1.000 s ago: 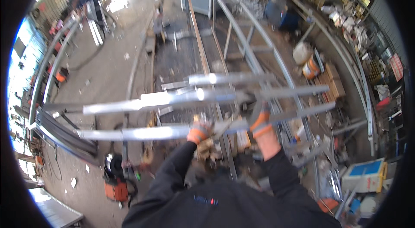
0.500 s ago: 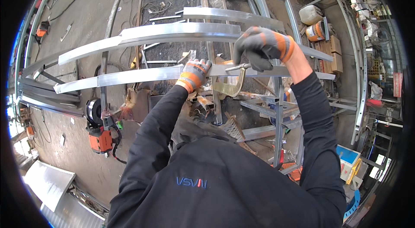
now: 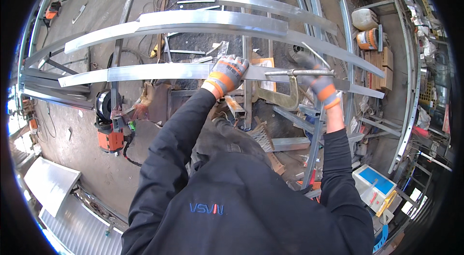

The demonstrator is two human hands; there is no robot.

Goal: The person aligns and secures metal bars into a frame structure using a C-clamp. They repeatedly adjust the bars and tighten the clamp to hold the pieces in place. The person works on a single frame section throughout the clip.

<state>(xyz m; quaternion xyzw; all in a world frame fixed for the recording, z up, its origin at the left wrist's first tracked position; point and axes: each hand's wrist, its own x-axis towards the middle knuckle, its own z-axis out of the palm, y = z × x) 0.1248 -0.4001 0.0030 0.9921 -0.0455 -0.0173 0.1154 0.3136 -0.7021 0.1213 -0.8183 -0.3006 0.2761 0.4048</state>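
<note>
A long, shiny metal bar [image 3: 159, 71] runs crosswise in front of me. My left hand [image 3: 229, 73], in a grey and orange glove, is closed over it near the middle, fingers curled across the far edge. To the right, a brass-coloured C-clamp [image 3: 291, 98] sits at the bar, its body hanging toward me. The clamp's screw [image 3: 309, 72] lies across the bar, with a thin turning handle at its right end. My right hand [image 3: 320, 83], also gloved, is smeared by motion beside the screw; whether its fingers touch the clamp cannot be made out.
Two more metal lengths [image 3: 212, 19] [image 3: 275, 8] lie beyond the bar. Steel uprights and rails [image 3: 246, 47] stand beneath. An orange machine with a wire spool [image 3: 110, 141] is on the floor at left. A white canister [image 3: 365, 19] and an orange bucket [image 3: 367, 39] stand at right.
My right hand has come down from above the bar to beside the screw. The thin handle now shows pointing away from me. My left hand keeps its hold; the whole view has shifted slightly.
</note>
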